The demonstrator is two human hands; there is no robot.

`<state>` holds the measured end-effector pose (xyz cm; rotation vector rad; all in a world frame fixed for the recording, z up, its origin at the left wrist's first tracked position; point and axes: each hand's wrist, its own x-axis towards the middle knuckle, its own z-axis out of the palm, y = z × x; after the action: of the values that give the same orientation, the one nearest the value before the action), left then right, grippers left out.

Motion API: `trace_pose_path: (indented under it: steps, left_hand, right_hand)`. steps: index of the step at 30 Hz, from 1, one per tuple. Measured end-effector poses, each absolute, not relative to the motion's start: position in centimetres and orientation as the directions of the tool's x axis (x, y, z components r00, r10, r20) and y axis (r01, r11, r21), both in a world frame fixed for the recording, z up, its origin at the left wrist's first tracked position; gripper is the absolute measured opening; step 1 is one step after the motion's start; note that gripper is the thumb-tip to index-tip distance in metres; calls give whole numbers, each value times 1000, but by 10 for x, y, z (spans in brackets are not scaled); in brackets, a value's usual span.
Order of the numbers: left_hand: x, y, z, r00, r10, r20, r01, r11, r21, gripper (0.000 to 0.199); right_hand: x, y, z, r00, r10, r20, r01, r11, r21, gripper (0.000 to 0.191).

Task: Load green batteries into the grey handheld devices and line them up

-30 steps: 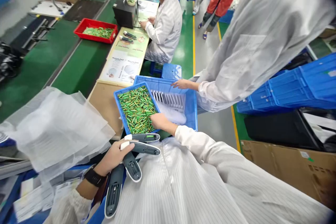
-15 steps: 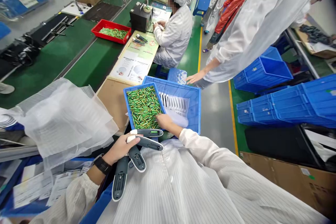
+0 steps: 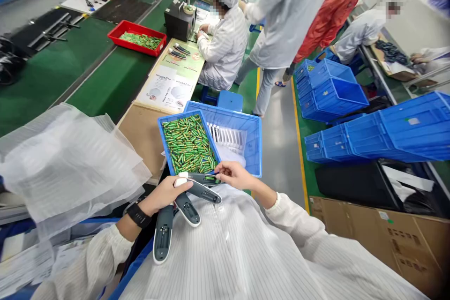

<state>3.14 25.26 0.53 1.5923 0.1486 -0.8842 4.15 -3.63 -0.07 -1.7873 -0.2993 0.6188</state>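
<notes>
Four dark-gray handheld devices, white-edged, fanned out in left hand, open battery compartments facing up; topmost nearly level, green inside its compartment, lowest pointing toward wearer. Green batteries with gold-colored bands, loose, heaped at mixed angles in blue tray.

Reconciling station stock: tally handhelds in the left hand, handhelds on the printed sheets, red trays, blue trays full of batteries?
Grey-and-white oblong plastic handhelds in left hand: 4
Dark-and-white handhelds on printed sheets: 2
Red plastic tray: 1
Blue plastic tray of green batteries: 1
Total: 8
</notes>
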Motion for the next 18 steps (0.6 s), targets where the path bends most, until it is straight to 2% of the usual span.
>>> trace_pose_path:
  steps: [5, 9, 14, 18]
  left_hand:
    - [34, 246, 4, 632, -468, -618, 541, -306, 784, 46]
    - [33, 243, 2, 605, -489, -628, 563, -296, 772, 48]
    - [24, 242, -6, 578, -483, -657, 585, -316, 747, 55]
    - [7, 237, -7, 626, -393, -673, 586, -333, 739, 61]
  right_hand:
    - [38, -25, 15, 767, 629, -127, 207, -430, -879, 9]
    - [31, -23, 13, 690, 724, -11, 427, -419, -801, 16]
    - [11, -31, -1, 668, 744, 21, 505, -433, -746, 27]
    - [-1, -43, -2, 626, 775, -88, 446, -449, -774, 37]
